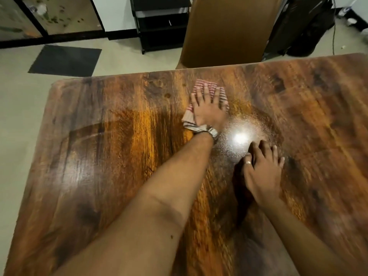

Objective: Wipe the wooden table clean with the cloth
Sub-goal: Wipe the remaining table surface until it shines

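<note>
Glossy brown wooden table (99,156). The curved smear on its left part looks like a wipe mark. My left hand (209,110), fingers spread flat, presses the red-and-white striped cloth (206,85) onto the table mid-way along, near the far edge, for even pressure. My right hand (262,172) lies loosely spread on bare wood, holding nothing, probably bracing my reach.
</note>
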The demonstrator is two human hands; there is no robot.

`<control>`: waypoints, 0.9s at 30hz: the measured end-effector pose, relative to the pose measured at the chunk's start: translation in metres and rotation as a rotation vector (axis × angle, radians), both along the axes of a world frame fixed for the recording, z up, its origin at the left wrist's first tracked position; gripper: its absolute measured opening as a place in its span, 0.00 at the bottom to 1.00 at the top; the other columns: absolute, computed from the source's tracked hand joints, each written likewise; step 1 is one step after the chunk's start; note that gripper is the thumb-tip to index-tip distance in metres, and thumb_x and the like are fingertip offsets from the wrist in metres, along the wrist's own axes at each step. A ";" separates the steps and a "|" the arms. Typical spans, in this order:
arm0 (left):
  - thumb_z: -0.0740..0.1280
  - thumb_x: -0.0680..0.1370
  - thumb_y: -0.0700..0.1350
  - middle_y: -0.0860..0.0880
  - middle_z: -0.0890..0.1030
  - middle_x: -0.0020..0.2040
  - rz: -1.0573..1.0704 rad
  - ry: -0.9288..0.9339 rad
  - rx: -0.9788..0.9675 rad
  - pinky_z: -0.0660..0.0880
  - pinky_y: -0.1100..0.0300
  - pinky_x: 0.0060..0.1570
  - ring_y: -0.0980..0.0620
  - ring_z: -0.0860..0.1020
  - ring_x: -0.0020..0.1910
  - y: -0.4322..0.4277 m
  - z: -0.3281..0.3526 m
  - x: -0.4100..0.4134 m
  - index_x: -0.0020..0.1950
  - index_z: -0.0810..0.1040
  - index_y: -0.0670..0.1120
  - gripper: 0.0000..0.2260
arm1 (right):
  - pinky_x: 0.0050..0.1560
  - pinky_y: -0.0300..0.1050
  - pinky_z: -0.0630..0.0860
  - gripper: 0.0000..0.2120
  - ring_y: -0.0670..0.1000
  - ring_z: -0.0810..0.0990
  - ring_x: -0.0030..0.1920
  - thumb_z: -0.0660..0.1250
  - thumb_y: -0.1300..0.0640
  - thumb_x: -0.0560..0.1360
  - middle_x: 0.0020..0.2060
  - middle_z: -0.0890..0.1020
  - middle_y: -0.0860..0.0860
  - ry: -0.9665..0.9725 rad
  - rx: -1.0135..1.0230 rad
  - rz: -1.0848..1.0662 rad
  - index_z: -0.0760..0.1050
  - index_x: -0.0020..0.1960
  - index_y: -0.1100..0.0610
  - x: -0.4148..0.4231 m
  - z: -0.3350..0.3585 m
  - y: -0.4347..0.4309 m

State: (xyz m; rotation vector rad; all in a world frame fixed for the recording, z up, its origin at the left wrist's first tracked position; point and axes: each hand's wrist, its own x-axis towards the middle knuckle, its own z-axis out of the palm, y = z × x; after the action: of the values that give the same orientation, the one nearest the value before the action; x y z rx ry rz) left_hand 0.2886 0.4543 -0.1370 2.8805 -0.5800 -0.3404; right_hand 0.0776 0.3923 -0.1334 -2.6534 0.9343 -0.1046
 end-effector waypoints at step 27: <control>0.47 0.85 0.56 0.39 0.53 0.82 0.761 -0.144 0.080 0.47 0.39 0.78 0.35 0.50 0.81 0.385 -0.016 0.105 0.83 0.52 0.48 0.27 | 0.70 0.77 0.48 0.31 0.68 0.55 0.77 0.46 0.44 0.80 0.77 0.61 0.62 0.081 -0.152 0.138 0.60 0.77 0.60 0.028 -0.019 0.043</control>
State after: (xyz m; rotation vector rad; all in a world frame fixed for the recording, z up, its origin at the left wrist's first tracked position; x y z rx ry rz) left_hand 0.3935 0.8391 -0.1533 2.9418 0.5304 -0.0343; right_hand 0.1060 0.4351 -0.1528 -2.8729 0.7932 -0.0373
